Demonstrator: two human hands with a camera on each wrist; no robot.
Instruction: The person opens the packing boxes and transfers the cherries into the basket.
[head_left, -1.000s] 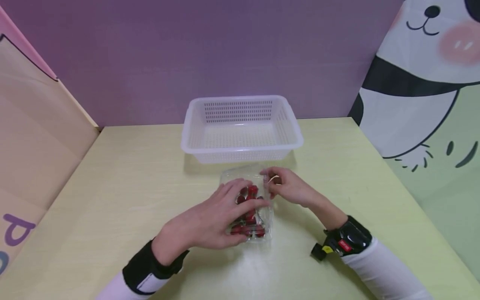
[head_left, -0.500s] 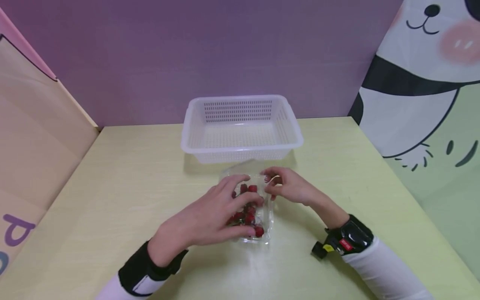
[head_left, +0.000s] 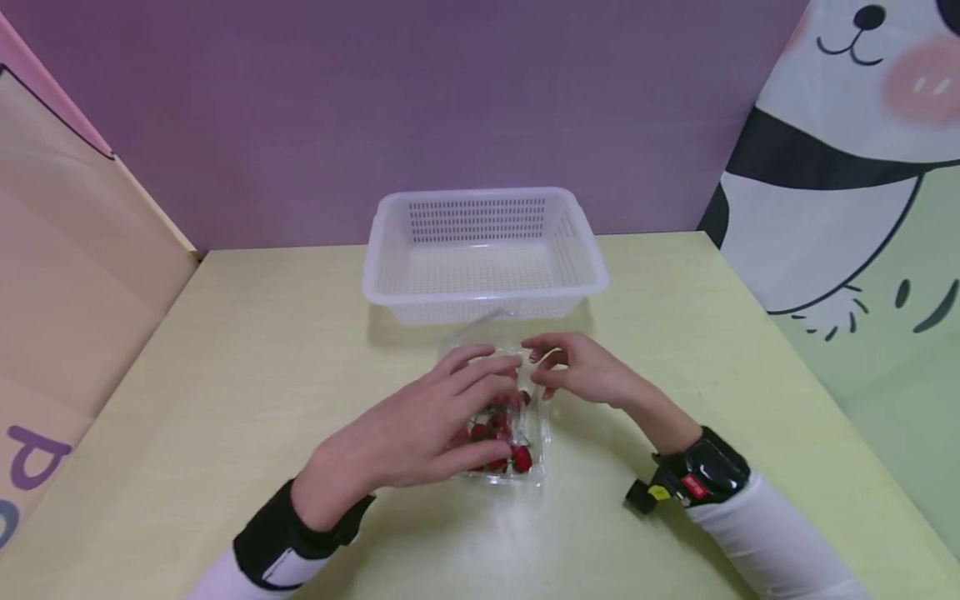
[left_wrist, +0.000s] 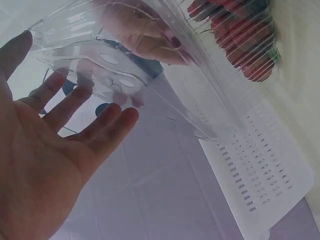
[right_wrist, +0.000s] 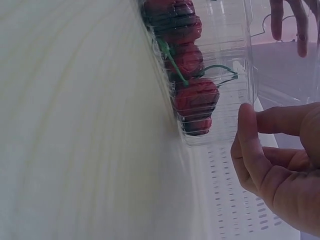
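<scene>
A clear plastic clamshell box (head_left: 534, 467) lies on the table in front of the basket, with several red cherries (head_left: 521, 458) inside. Green stems show among the cherries in the right wrist view. My left hand (head_left: 427, 421) is spread over the box, its fingers apart and lightly bent. In the left wrist view that hand (left_wrist: 60, 145) is beside the raised clear lid (left_wrist: 150, 55), thumb tip at its edge. My right hand (head_left: 581, 371) is at the box's right side. Seen from the right wrist, its thumb and forefinger pinch the rim of the box.
A white perforated plastic basket (head_left: 483, 298) stands behind the box, near the back of the pale wooden table (head_left: 285, 333). A purple panel (head_left: 450, 100) rises behind the table, and printed panels flank it at left and right.
The lid's far edge has risen and tilted back toward the basket. My left hand has shifted slightly over the box, its fingers lifting with the lid. My right hand has stayed almost still.
</scene>
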